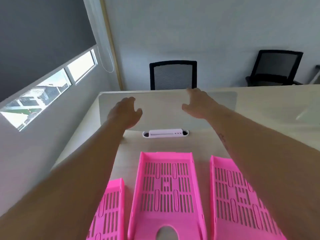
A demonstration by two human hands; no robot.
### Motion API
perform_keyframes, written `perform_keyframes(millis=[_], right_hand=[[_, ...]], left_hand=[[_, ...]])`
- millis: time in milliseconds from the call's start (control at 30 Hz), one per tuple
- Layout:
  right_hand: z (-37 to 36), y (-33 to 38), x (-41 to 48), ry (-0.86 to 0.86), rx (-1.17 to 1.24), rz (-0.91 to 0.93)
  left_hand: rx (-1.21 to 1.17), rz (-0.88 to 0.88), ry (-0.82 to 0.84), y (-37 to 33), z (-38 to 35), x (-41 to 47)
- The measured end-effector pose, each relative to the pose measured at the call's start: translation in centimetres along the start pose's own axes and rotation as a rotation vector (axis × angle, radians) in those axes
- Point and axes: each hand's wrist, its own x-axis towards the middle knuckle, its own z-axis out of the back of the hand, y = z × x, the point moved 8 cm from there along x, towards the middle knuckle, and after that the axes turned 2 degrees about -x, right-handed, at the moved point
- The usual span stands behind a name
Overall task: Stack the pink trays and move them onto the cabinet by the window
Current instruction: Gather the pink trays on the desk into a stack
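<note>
I stand at a pale wooden desk (135, 144) by a window (52, 87), with a frosted divider (164, 110) across its far edge. Three pink trays lie flat side by side: left tray (110, 205), middle tray (166, 193), right tray (242, 201). None is stacked yet. My left hand (124, 113) and right hand (197, 104) hang above, fingers spread, holding nothing. I see no cabinet, so stacking and carrying both remain.
</note>
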Motion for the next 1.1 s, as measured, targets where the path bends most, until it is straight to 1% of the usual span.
perform_keyframes(millis=[33,167,400,500,600,700,900,1100], right_hand=[[-1.8,-0.3,-0.6,0.041,-0.022,-0.036],[-9.5,-2.3,-3.3,0.145,-0.006,-0.111],[-20.1,-5.7,-9.5,0.319,0.126,-0.281],[-23.4,-6.9,-12.4,0.343,0.228,-0.373],[-26.1,-8.1,-15.1,0.375,0.276,-0.467],[-28.2,-8.8,-17.4,0.390,0.314,-0.544],[-31.1,-9.6,-19.4,0.390,0.368,-0.568],[-31.6,-11.0,-18.7,0.345,0.379,-0.574]], left_hand=[[0.005,0.029,0.055,0.8,-1.4,-0.9],[-0.013,0.065,0.147,4.3,-7.6,-4.7],[-0.098,0.145,0.345,8.3,-16.4,-11.5],[-0.137,0.192,0.380,8.9,-18.9,-14.0],[-0.178,0.298,0.404,10.0,-20.7,-16.5],[-0.237,0.403,0.464,10.9,-22.3,-19.0],[-0.338,0.517,0.441,11.8,-23.7,-22.2],[-0.323,0.502,0.390,11.3,-23.6,-23.5]])
